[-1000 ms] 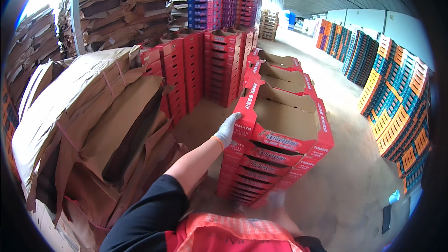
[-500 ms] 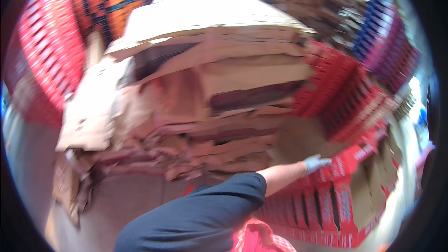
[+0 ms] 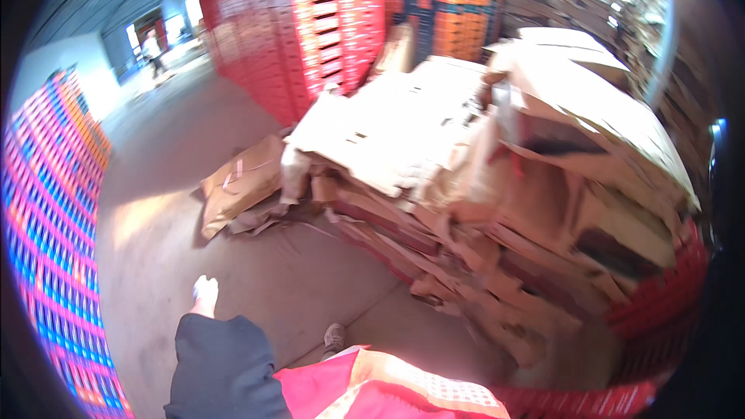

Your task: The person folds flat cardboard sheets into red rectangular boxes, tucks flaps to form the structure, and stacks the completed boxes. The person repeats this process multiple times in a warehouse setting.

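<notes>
My left hand (image 3: pixel 206 293), in a pale glove, hangs over the floor at the lower left. Its fingers look loosely apart, though glare blurs them, and nothing shows in them. A dark sleeve covers most of that arm. My right hand is out of view. Red cloth with a pale checked pattern (image 3: pixel 372 384) covers my front at the bottom edge. Ahead to the right stands a big pile of flattened brown cardboard (image 3: pixel 528 209). The thing nearest the left hand is a folded brown cardboard bundle (image 3: pixel 242 182) on the floor, apart from it.
A tall stack of pink, blue and orange crates (image 3: pixel 50 240) lines the left side. Red crates (image 3: pixel 256 46) and orange ones (image 3: pixel 458 15) rise behind the cardboard. Red cartons (image 3: pixel 582 401) lie at the lower right. A distant person (image 3: pixel 153 52) stands at the far left.
My view has swung left. My left hand has come away from the row of red cartons at the right and now hangs over the floor at the left.
</notes>
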Demonstrator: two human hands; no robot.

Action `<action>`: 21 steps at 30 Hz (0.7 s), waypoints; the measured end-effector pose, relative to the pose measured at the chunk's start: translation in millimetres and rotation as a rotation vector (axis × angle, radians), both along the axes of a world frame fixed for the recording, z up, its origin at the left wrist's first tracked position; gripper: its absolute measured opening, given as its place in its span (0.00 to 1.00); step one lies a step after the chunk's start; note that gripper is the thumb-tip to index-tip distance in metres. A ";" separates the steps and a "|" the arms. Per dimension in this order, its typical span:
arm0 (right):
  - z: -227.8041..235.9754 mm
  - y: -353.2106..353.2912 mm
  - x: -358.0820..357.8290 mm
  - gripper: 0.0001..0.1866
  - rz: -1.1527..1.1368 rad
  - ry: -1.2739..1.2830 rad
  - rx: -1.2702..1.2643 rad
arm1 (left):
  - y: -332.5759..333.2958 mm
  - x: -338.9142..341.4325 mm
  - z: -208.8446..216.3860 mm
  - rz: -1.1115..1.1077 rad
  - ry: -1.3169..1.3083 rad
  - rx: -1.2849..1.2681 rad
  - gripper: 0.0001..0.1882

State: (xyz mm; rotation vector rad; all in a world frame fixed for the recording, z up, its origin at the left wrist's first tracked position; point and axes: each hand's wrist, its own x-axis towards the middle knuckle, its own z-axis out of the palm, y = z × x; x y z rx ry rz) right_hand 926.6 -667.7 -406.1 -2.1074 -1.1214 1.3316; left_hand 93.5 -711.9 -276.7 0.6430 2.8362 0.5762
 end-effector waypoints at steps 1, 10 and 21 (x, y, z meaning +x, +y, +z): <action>12.3 28.6 -35.1 0.22 0.162 -0.039 0.073 | -48.7 -19.8 -5.8 0.128 -0.046 0.037 0.22; 193.8 289.7 -454.7 0.18 0.369 0.819 0.206 | -208.9 37.2 -153.1 0.946 -0.820 0.084 0.19; 190.4 587.3 -427.4 0.30 0.084 -0.329 0.925 | 41.6 -124.8 -80.9 0.176 -0.451 0.132 0.28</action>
